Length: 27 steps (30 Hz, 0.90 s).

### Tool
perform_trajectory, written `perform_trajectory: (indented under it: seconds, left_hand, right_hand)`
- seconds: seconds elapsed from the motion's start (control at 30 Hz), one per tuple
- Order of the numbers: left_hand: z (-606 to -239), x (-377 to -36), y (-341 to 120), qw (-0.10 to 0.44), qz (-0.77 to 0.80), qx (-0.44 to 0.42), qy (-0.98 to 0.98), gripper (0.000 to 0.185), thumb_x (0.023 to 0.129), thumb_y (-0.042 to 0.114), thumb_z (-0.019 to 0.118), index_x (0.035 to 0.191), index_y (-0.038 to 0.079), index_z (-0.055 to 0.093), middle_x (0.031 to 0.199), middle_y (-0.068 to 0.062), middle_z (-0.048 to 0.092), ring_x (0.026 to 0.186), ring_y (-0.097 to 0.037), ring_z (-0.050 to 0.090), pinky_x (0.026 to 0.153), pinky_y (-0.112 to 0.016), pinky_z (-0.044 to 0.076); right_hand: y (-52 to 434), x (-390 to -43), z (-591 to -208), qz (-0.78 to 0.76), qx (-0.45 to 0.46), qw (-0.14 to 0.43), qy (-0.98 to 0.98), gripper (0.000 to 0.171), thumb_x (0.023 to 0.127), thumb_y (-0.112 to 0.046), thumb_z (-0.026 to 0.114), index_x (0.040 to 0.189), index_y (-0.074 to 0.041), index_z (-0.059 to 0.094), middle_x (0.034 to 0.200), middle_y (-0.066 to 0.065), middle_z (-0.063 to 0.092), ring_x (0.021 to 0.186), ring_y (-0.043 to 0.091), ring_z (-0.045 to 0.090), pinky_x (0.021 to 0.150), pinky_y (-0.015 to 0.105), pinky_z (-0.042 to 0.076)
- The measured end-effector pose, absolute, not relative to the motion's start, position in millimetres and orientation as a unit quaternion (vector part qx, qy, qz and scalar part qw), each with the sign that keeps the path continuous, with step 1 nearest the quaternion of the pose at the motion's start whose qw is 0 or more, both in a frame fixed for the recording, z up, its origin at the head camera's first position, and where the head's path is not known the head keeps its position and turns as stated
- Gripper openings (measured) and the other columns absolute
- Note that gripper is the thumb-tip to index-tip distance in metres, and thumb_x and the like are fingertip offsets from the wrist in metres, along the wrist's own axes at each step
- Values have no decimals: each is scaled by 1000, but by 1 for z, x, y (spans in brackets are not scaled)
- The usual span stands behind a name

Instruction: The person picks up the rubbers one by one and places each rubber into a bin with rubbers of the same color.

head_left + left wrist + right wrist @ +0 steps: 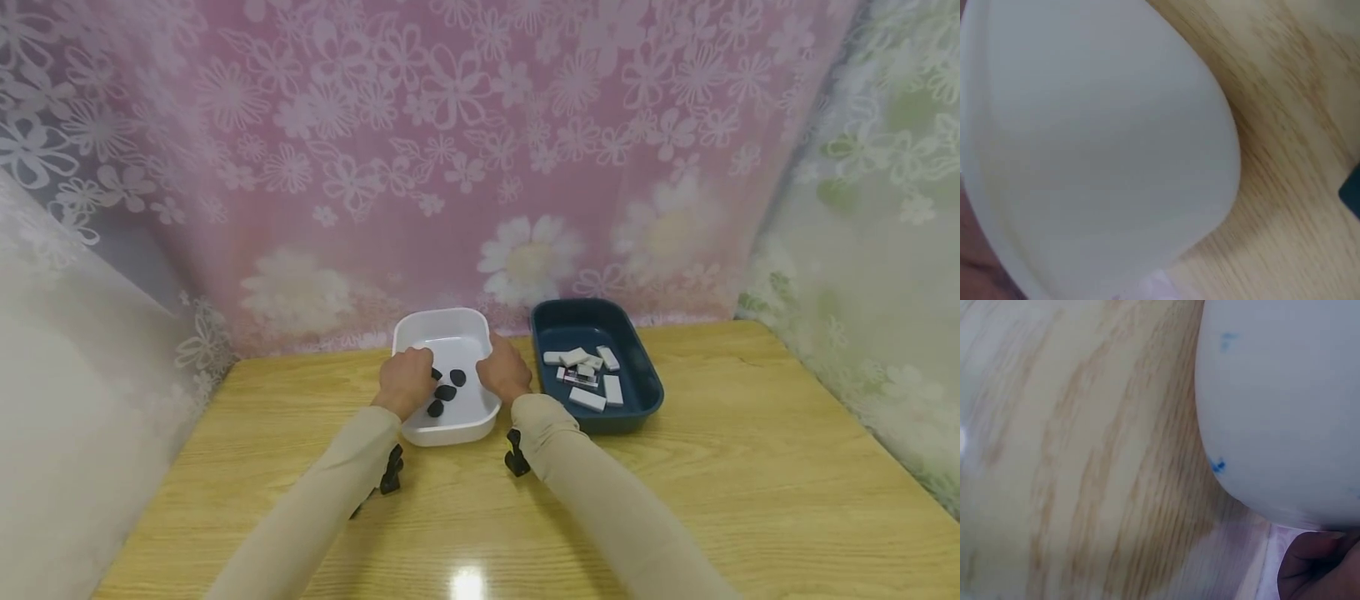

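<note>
A white plastic tub (450, 435) stands on the wooden table with several black stone-like lumps (446, 392) on its floor. My left hand (406, 379) grips the tub's left rim, fingers curled over the edge. On the opposite side, my right hand (506, 369) holds the right rim the same way. The tub's pale wall (1110, 137) fills most of the left wrist view, with part of the hand at the lower left. Small blue marks show on the tub wall (1285, 412) in the right wrist view, where curled fingers (1310, 556) meet its edge.
Close to the right of my right hand is a dark blue tub (577, 315) holding several white blocks (587, 399), one in a printed sleeve. A flowered curtain (420, 167) hangs right behind both tubs. The wooden table (750, 467) extends to either side.
</note>
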<state>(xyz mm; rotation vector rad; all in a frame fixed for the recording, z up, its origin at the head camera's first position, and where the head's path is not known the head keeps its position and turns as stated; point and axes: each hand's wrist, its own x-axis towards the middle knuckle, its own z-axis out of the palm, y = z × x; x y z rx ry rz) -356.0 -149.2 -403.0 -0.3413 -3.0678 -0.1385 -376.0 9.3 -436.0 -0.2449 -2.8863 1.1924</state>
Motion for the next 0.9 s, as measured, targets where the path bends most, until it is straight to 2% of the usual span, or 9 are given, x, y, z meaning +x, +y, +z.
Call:
perform_trajectory:
  seconds: [0.23, 0.33, 0.57, 0.7, 0.9]
  left_hand:
    - [-408, -357, -147, -10, -4, -123, -992, 6, 85, 11, 67, 82, 8, 63, 81, -9, 63, 75, -28, 63, 61, -43, 50]
    - [-409, -357, -147, -23, 6, -128, -992, 3, 86, 8, 63, 83, 7, 64, 81, -9, 63, 75, -28, 63, 62, -43, 51]
    - [-405, -354, -149, -48, -13, -138, -989, 10, 86, 8, 62, 76, 9, 60, 74, -7, 61, 68, -23, 60, 61, -41, 50]
    - [-404, -350, -157, -13, -63, -166, -984, 9, 88, 14, 62, 80, 10, 65, 77, -4, 60, 71, -21, 57, 62, -38, 48]
    - [-400, -338, -181, 110, -158, -184, -964, 12, 90, 16, 59, 94, 8, 68, 91, -8, 60, 84, -28, 53, 73, -41, 45]
  right_hand:
    - [9, -373, -432, 386, -71, 12, -919, 62, 85, -11, 55, 145, -13, 42, 119, 13, 61, 96, 29, 60, 79, 48, 48]
    - [9, -373, -431, 385, -71, 10, -920, 62, 85, -11, 55, 145, -13, 41, 120, 13, 61, 97, 29, 60, 79, 48, 48]
    - [8, -374, -432, 381, -78, -2, -921, 62, 86, -12, 55, 147, -14, 39, 127, 13, 57, 103, 30, 59, 84, 50, 46]
    - [8, -375, -433, 378, -80, -5, -922, 63, 86, -13, 54, 147, -14, 38, 130, 13, 56, 104, 31, 58, 86, 52, 44]
    - [9, -377, -434, 374, -82, -6, -924, 63, 87, -14, 54, 148, -14, 37, 130, 13, 56, 102, 31, 59, 84, 50, 45]
